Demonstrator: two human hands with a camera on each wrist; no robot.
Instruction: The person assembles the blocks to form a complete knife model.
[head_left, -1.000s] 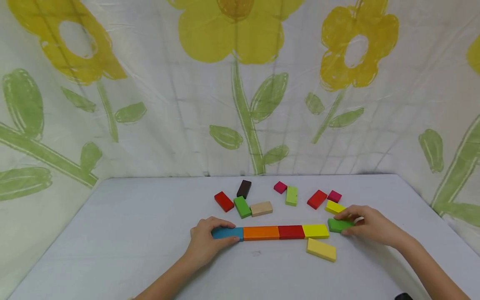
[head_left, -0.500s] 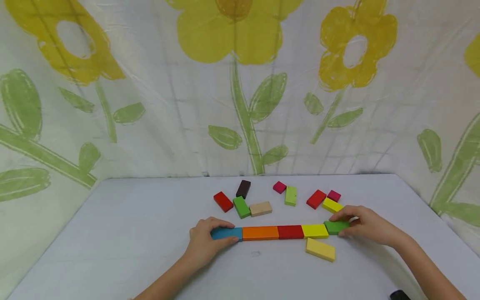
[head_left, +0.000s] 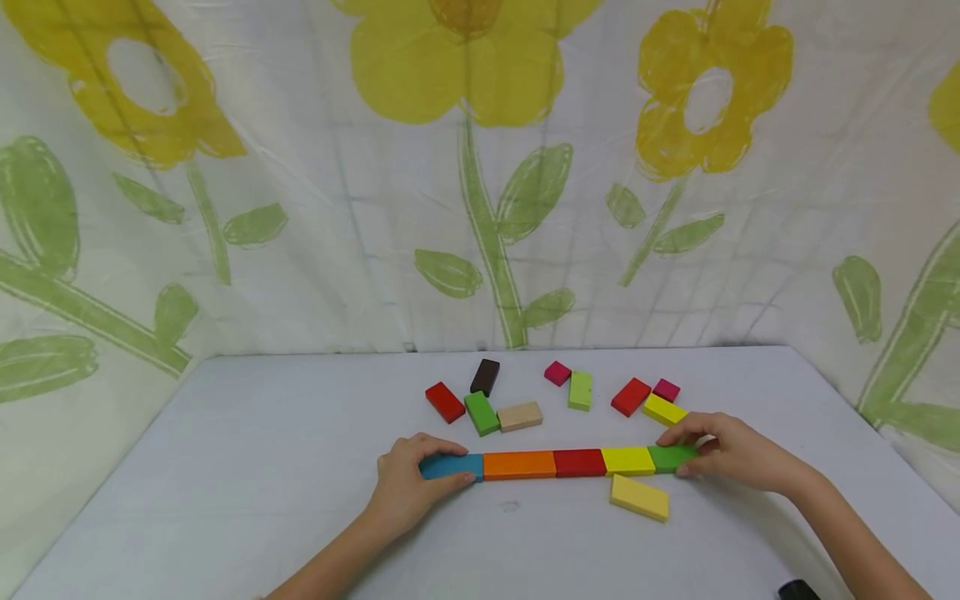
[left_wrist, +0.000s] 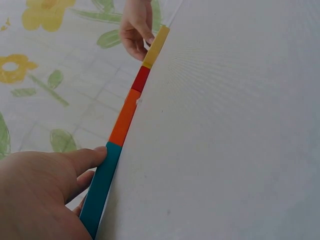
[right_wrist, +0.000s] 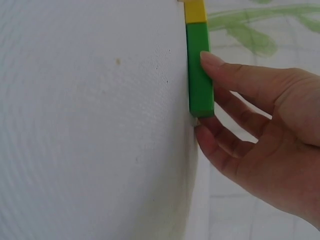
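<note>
A row of five flat blocks lies across the middle of the white table [head_left: 262, 467]: blue, orange, red, yellow, green. The left hand [head_left: 405, 487] holds the blue block [head_left: 450, 466] at the row's 9 o'clock end, fingers curled over its far edge and thumb along the near side. The right hand [head_left: 731, 454] pinches the green block [head_left: 670, 457] at the 3 o'clock end, thumb on one long side and fingers on the other, its end touching the yellow block [head_left: 627, 460].

To seat the green block well, it seems best to press gently toward 9 o'clock while the left hand braces the blue end, keeping the long edges in one line so the orange block [head_left: 519, 465] and red block [head_left: 579, 462] do not buckle out.

The wrist views show the row edge-on only, so any small gaps between blocks cannot be judged. A dark object [head_left: 797, 590] at 5 o'clock is cut off by the frame edge. Loose blocks lie toward 12 o'clock, and one yellow piece [head_left: 639, 497] lies just below the row.
</note>
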